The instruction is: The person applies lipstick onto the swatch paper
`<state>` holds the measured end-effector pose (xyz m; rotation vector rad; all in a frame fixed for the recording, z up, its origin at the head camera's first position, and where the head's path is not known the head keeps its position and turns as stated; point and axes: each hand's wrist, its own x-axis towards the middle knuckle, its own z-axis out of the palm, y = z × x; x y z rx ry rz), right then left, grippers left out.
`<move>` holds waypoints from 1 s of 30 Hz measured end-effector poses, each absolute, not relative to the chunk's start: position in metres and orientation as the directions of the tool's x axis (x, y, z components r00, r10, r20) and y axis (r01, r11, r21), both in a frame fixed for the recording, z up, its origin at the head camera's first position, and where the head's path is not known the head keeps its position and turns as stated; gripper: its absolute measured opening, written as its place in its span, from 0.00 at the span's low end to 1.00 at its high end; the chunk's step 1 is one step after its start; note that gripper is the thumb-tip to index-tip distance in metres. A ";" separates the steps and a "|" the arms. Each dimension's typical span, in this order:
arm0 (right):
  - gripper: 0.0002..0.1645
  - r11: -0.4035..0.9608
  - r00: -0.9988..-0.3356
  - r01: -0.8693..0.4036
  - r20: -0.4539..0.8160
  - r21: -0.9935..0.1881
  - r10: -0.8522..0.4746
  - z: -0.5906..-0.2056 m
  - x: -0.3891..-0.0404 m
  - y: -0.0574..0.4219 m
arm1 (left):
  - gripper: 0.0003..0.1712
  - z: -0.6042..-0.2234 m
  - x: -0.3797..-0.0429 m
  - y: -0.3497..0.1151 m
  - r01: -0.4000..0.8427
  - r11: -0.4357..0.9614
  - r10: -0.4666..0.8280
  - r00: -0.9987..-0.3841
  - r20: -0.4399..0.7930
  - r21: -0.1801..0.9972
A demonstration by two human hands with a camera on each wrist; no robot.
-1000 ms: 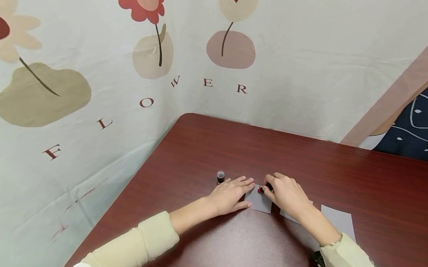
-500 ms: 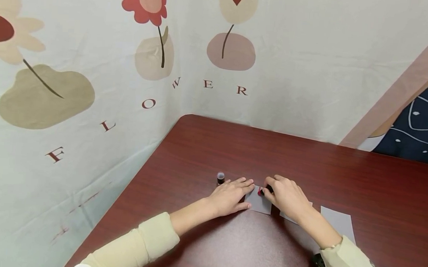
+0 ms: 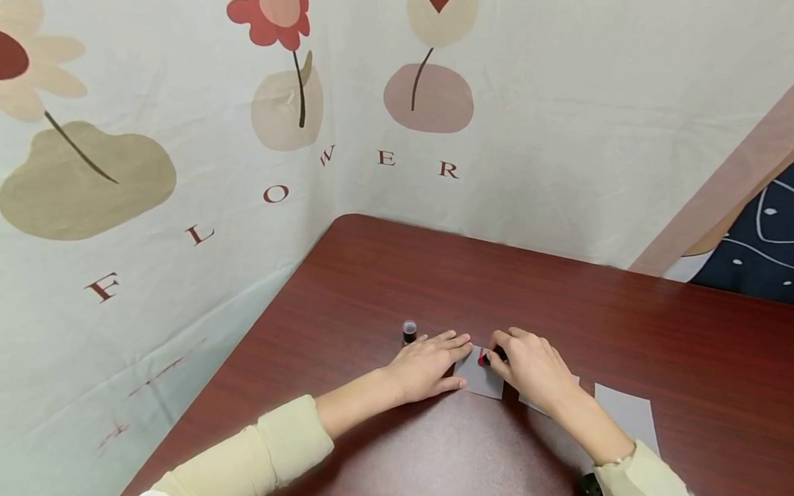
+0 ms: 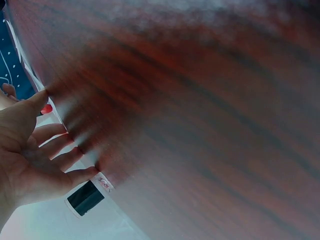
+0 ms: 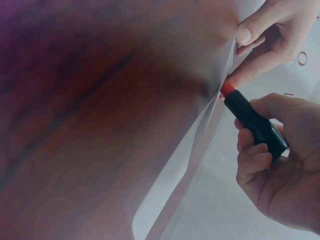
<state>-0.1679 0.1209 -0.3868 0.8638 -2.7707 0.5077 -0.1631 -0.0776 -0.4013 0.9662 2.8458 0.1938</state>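
Note:
A lipstick (image 5: pixel 257 122) with a black tube and a red tip is gripped between the thumb and fingers of my right hand (image 3: pixel 532 364). Its tip meets a small grey sheet of paper (image 3: pixel 483 385), where a short red streak (image 3: pixel 481 353) shows in the head view. My left hand (image 3: pixel 427 366) lies with fingers spread, fingertips and thumb on the left part of that sheet. Just beyond the left fingers stands a black lipstick cap (image 3: pixel 409 332) with a clear, pale top, seen also in the left wrist view as a dark cylinder.
A second grey sheet (image 3: pixel 535 403) lies partly under the right wrist, and a third sheet (image 3: pixel 627 410) lies further right. A dark object (image 3: pixel 591 490) is half hidden by the right sleeve. The reddish-brown table (image 3: pixel 396 267) ends at a flower-printed cloth (image 3: pixel 544 136).
My right hand has drawn the lipstick slightly toward me, and a red streak now shows above its tip. The left hand has stayed in place.

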 end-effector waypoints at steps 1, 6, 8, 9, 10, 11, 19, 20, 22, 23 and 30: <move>0.04 0.770 -0.811 -0.580 0.283 -0.266 -0.512 -0.387 -0.168 0.121 | 0.33 -0.401 -0.163 -0.078 0.595 0.787 0.612 -0.787 -0.082 0.163; 0.04 0.769 -0.811 -0.579 0.287 -0.270 -0.510 -0.388 -0.168 0.121 | 0.33 -0.401 -0.163 -0.078 0.595 0.787 0.611 -0.787 -0.082 0.162; 0.04 0.769 -0.811 -0.579 0.287 -0.271 -0.510 -0.388 -0.167 0.121 | 0.33 -0.401 -0.163 -0.077 0.595 0.787 0.612 -0.787 -0.082 0.162; 0.05 0.769 -0.811 -0.579 0.287 -0.271 -0.509 -0.388 -0.167 0.121 | 0.33 -0.401 -0.163 -0.077 0.595 0.787 0.612 -0.787 -0.082 0.162; 0.05 0.769 -0.811 -0.579 0.288 -0.272 -0.510 -0.388 -0.167 0.121 | 0.33 -0.401 -0.163 -0.077 0.595 0.787 0.612 -0.787 -0.082 0.160; 0.05 0.768 -0.810 -0.580 0.288 -0.271 -0.510 -0.388 -0.167 0.121 | 0.33 -0.402 -0.163 -0.077 0.596 0.787 0.612 -0.787 -0.082 0.160; 0.02 0.763 -0.809 -0.583 0.285 -0.281 -0.513 -0.387 -0.166 0.121 | 0.33 -0.401 -0.163 -0.077 0.599 0.785 0.614 -0.785 -0.078 0.158; 0.02 0.762 -0.809 -0.584 0.286 -0.280 -0.514 -0.387 -0.166 0.121 | 0.33 -0.400 -0.163 -0.077 0.599 0.785 0.615 -0.785 -0.078 0.160; 0.03 0.763 -0.808 -0.584 0.287 -0.277 -0.514 -0.387 -0.166 0.121 | 0.33 -0.400 -0.163 -0.077 0.599 0.784 0.616 -0.784 -0.079 0.163; 0.03 0.763 -0.807 -0.585 0.288 -0.276 -0.515 -0.387 -0.166 0.121 | 0.33 -0.400 -0.163 -0.077 0.599 0.784 0.615 -0.784 -0.079 0.163; 0.03 0.760 -0.808 -0.586 0.281 -0.281 -0.519 -0.387 -0.166 0.121 | 0.33 -0.399 -0.163 -0.077 0.598 0.785 0.614 -0.785 -0.080 0.159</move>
